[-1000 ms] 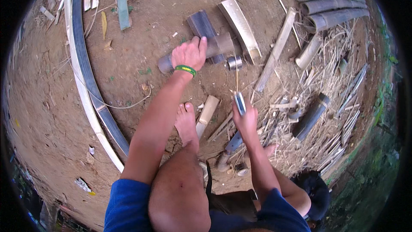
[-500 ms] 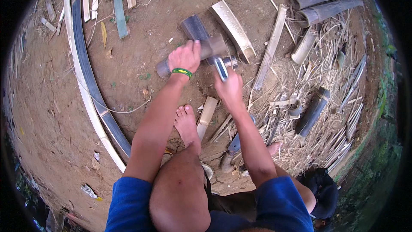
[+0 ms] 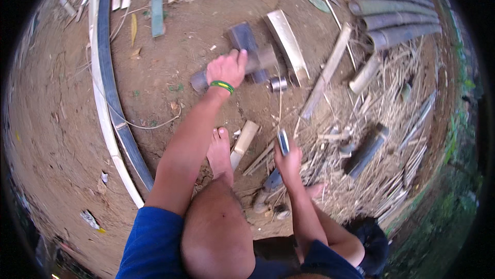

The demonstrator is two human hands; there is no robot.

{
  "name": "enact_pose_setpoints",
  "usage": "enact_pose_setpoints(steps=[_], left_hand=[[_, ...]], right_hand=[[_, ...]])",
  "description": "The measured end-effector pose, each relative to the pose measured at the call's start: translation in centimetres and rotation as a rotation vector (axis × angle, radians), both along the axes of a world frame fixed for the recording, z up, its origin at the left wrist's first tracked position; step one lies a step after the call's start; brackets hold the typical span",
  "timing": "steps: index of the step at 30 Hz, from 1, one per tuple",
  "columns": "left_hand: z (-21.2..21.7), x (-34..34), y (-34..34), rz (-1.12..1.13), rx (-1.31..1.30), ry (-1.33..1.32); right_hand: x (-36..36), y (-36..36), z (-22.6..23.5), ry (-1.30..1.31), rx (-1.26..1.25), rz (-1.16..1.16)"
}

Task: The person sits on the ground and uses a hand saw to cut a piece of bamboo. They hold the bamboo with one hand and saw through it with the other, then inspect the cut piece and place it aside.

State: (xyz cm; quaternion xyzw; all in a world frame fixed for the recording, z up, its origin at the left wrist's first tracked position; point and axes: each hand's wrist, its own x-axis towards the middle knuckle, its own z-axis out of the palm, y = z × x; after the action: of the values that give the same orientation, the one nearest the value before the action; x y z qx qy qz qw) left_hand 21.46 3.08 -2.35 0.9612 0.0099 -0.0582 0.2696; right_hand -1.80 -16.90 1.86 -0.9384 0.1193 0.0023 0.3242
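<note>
My left hand (image 3: 227, 70), a green and yellow band at its wrist, is closed round a short bamboo tube (image 3: 264, 58), blurred by motion. That tube lies crosswise over a dark bamboo piece (image 3: 241, 36) on the ground. My right hand (image 3: 290, 163) grips a small pale and dark case, apparently a tape measure (image 3: 283, 142), nearer my body. A thin pale strip (image 3: 280, 111) runs from the case up toward the tube's right end; how it attaches there is too blurred to tell. Just below that end sits a short round bamboo ring (image 3: 278, 84).
A split bamboo trough (image 3: 287, 42) and a long strip (image 3: 327, 72) lie to the right. Whole bamboo poles (image 3: 397, 36) are stacked at far right, above scattered shavings (image 3: 381, 103). Long curved strips (image 3: 107, 62) lie left. My bare foot (image 3: 220, 155) stands beside a short bamboo slat (image 3: 245, 140).
My right hand has drawn the case back toward my body, away from the tube, and more of the thin strip shows. My left hand stays on the tube. The view has shifted slightly.
</note>
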Motion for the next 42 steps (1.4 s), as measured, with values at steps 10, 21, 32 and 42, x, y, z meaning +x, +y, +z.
enact_pose_setpoints(steps=[10,21,32,42], left_hand=[[1.4,-0.1,0.0,0.012,-0.036,0.036],[0.3,-0.3,0.2,-0.006,-0.005,0.073],[1.1,0.1,-0.3,-0.022,-0.038,-0.001],[0.3,-1.0,-0.3,-0.036,0.005,0.028]], right_hand=[[1.1,0.0,0.6,0.091,-0.064,0.053],[-1.6,-0.8,-0.5,0.116,-0.043,-0.012],[1.1,0.3,0.7,0.044,0.000,-0.020],[1.2,0.9,-0.9,0.042,-0.041,-0.034]])
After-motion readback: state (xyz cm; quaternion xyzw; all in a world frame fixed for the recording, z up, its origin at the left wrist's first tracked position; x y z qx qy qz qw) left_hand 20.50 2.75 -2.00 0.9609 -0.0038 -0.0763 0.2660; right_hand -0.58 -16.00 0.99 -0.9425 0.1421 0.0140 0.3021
